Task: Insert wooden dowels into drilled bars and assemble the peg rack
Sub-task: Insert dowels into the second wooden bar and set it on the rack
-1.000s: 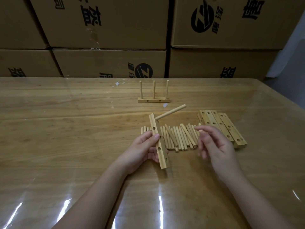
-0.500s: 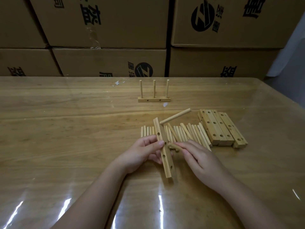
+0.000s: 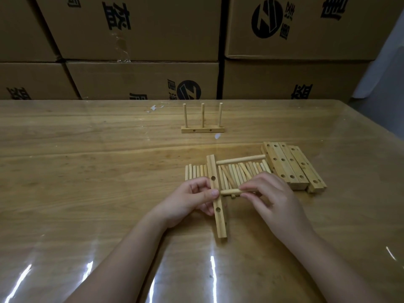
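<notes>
Between the two sets of fingers the second dowel [image 3: 229, 192] lies crosswise, its left tip at the middle hole of the drilled bar [image 3: 220, 217]. I can't tell if it has entered, since the thumb covers the mouth. Left hand [image 3: 190, 202] grips the bar mid-length, fingers [image 3: 196, 185] curled round it w/ thumb on the near face. Right hand [image 3: 271, 200] pinches the dowel's right end, fingers [image 3: 253, 186] above, thumb below. Beyond the left fingers the first dowel [image 3: 240, 160] sticks out of the bar's top hole, pointing right; looks seated to me.

Risks as I see them:
- **Off-axis entry:** if the dowel goes in at an angle, it jams or chews the hole edge. I'd square it to the bar before pushing.
- **Bar pivoting:** the bar's lower end seems to rest on the tabletop [image 3: 87, 176], so a hard push could pivot it in the grip & lever the first dowel loose.
- **Scattered stock:** just behind the right fingers sit the loose dowels [image 3: 237, 172], w/ spare bars [image 3: 293, 165] to their right. A slip would scatter that row.

Finished rack [image 3: 202, 129] stands well beyond both hands, prob. safe.
</notes>
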`<act>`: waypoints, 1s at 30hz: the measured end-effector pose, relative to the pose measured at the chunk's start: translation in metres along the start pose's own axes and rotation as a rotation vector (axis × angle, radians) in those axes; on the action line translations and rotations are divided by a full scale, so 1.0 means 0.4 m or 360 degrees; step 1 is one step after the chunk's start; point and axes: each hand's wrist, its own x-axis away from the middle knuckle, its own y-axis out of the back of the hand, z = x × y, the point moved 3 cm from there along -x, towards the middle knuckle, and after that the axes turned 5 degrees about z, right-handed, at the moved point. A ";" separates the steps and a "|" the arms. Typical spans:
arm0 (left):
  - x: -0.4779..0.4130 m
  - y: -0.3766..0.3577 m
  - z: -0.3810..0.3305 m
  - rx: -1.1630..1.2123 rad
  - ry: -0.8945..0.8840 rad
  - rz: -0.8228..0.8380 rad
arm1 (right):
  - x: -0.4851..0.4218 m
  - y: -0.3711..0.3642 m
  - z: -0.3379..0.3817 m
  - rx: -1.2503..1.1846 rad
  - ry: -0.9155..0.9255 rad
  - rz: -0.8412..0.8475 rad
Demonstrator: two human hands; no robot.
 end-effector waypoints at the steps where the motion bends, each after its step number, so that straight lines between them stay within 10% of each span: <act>1: -0.001 -0.001 0.001 -0.0004 0.0001 0.0006 | -0.001 0.002 0.002 0.0029 0.0009 -0.0015; 30: 0.008 -0.002 -0.002 -0.0171 0.0036 -0.0055 | 0.004 -0.031 -0.001 -0.0214 -0.0184 0.0042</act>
